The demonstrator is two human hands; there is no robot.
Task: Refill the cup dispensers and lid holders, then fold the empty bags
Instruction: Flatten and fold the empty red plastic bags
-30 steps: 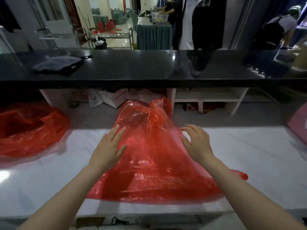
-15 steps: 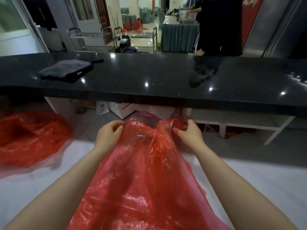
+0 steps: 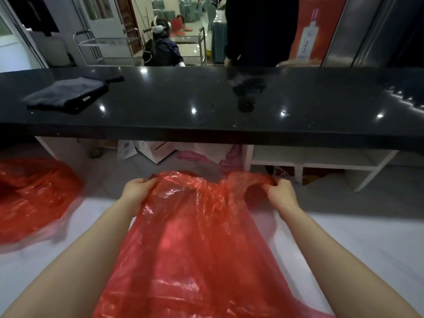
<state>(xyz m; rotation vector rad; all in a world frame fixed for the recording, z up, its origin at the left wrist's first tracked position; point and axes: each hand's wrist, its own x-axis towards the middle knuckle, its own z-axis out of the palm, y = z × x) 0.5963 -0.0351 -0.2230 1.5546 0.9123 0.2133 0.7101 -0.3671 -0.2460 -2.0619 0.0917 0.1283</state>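
Red plastic bag (image 3: 197,249) lying lengthwise away from viewer, far edge gripped by both hands (image 3: 281,193).

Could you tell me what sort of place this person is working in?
Probably the staff side of a service counter in a banquet venue or restaurant: a long glossy black countertop, open white shelving with boxes beneath it, and skirted tables in the hall beyond.

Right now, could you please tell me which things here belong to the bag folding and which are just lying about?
In use:
- red plastic bag
- left hand, gripping its far edge
- right hand, gripping its far edge

Lying about:
- crumpled red bag
- folded dark cloth on the black counter
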